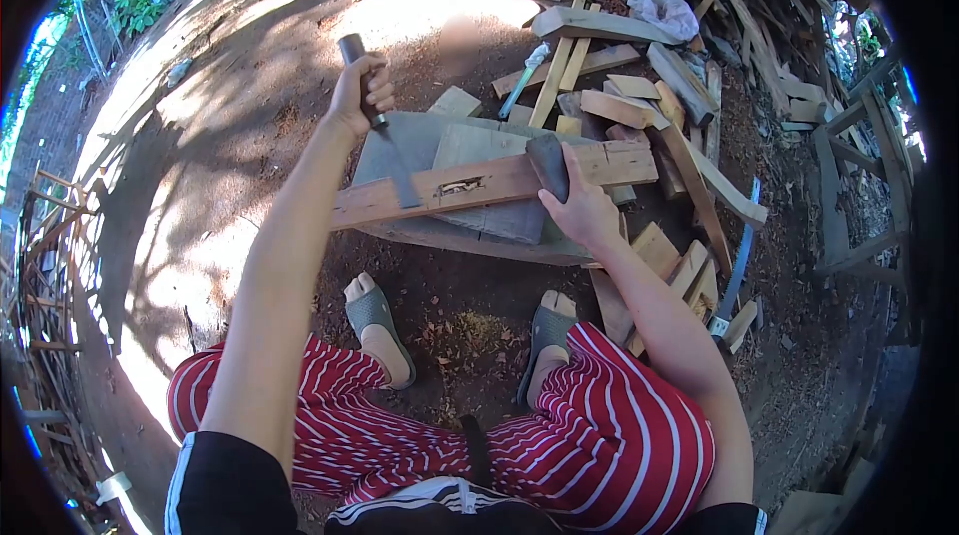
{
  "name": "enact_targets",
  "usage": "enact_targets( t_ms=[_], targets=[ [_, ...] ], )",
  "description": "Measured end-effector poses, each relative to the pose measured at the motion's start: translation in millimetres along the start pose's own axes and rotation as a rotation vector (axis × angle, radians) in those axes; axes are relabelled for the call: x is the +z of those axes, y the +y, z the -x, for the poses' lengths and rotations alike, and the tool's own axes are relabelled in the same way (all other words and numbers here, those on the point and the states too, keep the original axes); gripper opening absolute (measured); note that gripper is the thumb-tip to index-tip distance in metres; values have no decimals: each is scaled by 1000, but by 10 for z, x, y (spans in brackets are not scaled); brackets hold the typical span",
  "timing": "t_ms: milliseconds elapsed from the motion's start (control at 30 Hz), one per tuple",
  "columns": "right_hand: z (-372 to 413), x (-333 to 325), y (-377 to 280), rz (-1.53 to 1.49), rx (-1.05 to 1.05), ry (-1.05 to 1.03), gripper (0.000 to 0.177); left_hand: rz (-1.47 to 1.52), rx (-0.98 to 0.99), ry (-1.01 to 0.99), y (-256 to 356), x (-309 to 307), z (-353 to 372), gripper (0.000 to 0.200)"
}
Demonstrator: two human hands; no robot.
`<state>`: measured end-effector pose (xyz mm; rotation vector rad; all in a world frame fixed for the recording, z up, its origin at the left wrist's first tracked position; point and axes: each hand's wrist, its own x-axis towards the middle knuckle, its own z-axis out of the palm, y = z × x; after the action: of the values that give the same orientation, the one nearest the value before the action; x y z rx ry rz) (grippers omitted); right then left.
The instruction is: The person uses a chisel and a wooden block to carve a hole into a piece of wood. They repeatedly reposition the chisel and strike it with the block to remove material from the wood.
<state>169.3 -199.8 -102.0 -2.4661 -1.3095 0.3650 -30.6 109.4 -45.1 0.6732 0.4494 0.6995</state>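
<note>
My left hand [366,97] is wrapped round the dark handle of a chisel [402,173]. The flat blade slants down to the wooden beam [509,183], its tip overlapping the beam left of a rough-edged slot [461,187] cut into the wood. In my right hand [587,211] is a dark, wedge-shaped block [547,165], held over the beam to the right of the slot. The beam lies across a low wooden bench [400,228] in front of my feet, with a loose board [479,147] beneath it.
Offcuts and planks [624,110] crowd the bench's right side. A handsaw [740,260] lies on the ground at the right, and a blue-handled tool [521,83] rests behind the bench. Farther back stands a heap of timber [744,10] with a white plastic bag [663,13].
</note>
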Motion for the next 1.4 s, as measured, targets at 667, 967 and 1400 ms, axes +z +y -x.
enact_targets(
  t_ms=[667,967,1400],
  targets=[
    [-3,-98,-46,-10,85,-98,87,-1857,36,-377,-942,272,614,35],
    [5,-83,-8,-40,88,-87,87,-1695,307,-350,-501,10,590,37],
    [2,-96,-50,-32,45,-51,86,-2096,41,-314,-265,-83,970,54]
  ],
)
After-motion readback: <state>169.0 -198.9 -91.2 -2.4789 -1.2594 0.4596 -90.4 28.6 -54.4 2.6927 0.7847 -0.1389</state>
